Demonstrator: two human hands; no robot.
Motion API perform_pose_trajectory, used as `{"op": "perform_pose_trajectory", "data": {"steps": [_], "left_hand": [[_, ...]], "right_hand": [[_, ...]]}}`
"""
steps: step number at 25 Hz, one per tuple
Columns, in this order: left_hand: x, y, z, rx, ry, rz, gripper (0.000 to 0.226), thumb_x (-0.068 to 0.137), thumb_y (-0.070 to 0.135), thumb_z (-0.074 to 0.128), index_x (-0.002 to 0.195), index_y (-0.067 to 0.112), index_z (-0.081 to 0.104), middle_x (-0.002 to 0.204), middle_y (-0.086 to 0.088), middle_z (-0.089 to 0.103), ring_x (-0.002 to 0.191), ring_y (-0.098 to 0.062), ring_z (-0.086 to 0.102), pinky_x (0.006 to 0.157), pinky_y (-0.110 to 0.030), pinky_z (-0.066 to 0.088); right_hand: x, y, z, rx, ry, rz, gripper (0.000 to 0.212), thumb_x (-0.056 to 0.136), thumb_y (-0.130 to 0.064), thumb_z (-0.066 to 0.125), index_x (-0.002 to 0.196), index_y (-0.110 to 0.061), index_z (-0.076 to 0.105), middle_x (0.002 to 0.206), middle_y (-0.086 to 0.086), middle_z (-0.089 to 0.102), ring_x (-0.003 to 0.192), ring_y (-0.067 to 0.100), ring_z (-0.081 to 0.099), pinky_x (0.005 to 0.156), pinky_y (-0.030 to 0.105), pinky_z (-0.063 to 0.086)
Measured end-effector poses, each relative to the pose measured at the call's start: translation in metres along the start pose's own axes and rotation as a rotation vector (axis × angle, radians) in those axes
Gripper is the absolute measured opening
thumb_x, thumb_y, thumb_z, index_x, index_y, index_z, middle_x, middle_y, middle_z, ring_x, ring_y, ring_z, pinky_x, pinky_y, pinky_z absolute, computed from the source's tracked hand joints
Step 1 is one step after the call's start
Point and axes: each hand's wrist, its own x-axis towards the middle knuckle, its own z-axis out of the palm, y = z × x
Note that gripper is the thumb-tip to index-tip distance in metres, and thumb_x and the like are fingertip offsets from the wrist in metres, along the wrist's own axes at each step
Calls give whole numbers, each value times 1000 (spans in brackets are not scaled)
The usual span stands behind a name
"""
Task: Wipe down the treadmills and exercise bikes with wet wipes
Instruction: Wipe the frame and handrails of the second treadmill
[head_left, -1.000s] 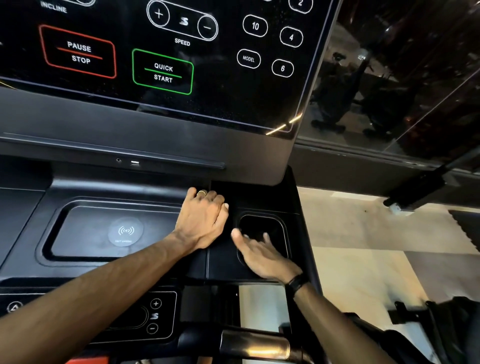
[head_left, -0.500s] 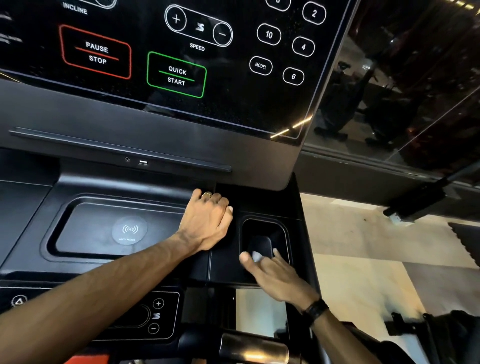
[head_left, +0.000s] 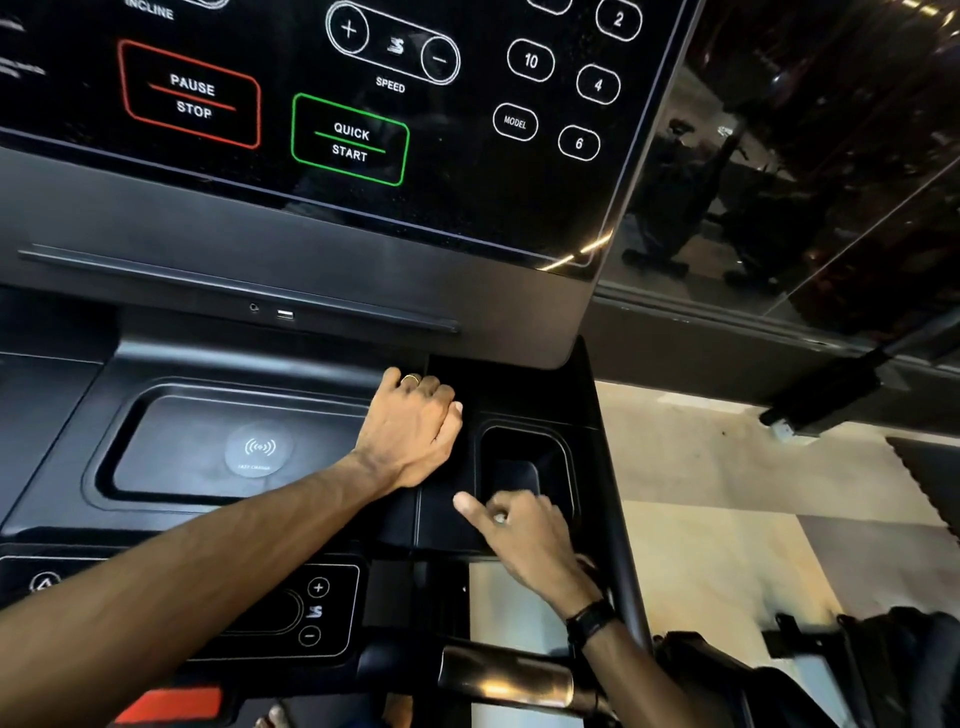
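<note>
Right now the job looks only partly done: the person is busy with the black tray (head_left: 156, 519) of one treadmill (head_left: 322, 270), and I cannot tell which parts are already clean. The screen (head_left: 311, 182) above has tiny specks on it, so it may need a wipe too. No bikes are clear to see.

On the left, the charging pad (head_left: 258, 451) sits bare. Beside it, the left hand (head_left: 415, 431) rests palm down on the tray, fingers bent a little, holding nothing I can see. Further right, the right hand (head_left: 519, 530) reaches into the cup hole (head_left: 524, 457), fingers curled around a small white bit, likely the wet wipe (head_left: 500, 517). The hands are near, not touching.
</note>
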Motion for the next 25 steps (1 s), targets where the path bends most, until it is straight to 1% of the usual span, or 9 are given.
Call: {"op": "perform_pose_trajectory", "data": {"steps": [2,4,6,8,12,14,16,20,25], "left_hand": [[-1,0,1,-2,0,1,41,94,33,30,73,14,60,72,-8,63,64,-28,56,77,-41,35],[-1,0,2,-3,-6,0,42,94,33,30,74,14,61,73,-8,63,64,-28,57,77,-41,35],[-1,0,2,-6,-10,0,42,94,34,30,74,15,61,73,-7,63,64,-28,57,76,-41,35],[-1,0,2,-11,-5,-1,41,94,34,30,74,15,60,74,-8,63,65,-28,56,76,-41,34],[-1,-1,1,-20,-22,-2,42,95,34,29,75,15,60,75,-7,63,66,-28,56,76,-41,35],[-1,0,1,-25,-9,-8,42,94,34,29,74,14,61,75,-8,64,66,-29,57,76,-42,35],[-1,0,1,-30,-7,-3,42,94,33,30,74,14,61,74,-8,64,65,-29,57,76,-42,37],[0,-1,0,-22,-13,0,41,94,33,31,74,14,61,74,-9,64,65,-29,57,75,-42,37],[-1,0,0,-17,12,9,41,94,32,31,73,13,61,73,-9,63,63,-29,56,74,-41,35]], "right_hand": [[1,4,6,283,117,16,32,83,-50,74,82,-19,68,79,-7,69,76,9,63,71,28,48],[-6,9,10,425,245,-64,13,81,-24,80,90,-20,71,84,-13,70,80,1,64,74,20,46],[-17,19,16,361,393,-247,14,82,-18,75,96,-19,71,93,-15,70,90,2,62,83,23,47],[-28,20,24,205,460,-436,20,84,-25,71,104,-20,70,100,-14,68,93,8,60,88,30,45],[-44,-7,43,216,347,-603,40,91,-45,68,114,-12,70,118,-7,66,104,14,59,95,30,41],[-45,-24,46,236,279,-672,37,96,-40,63,114,-9,71,124,-5,65,106,15,57,94,31,40],[-44,-34,47,180,243,-766,25,98,-26,60,113,-8,70,125,-2,64,103,19,58,89,34,40],[-34,-44,48,33,226,-815,21,85,-8,65,105,-10,64,114,0,58,97,23,54,82,35,38],[-31,-21,37,-59,285,-796,8,90,-16,67,94,-17,61,101,-3,55,90,19,53,76,35,37]]}}
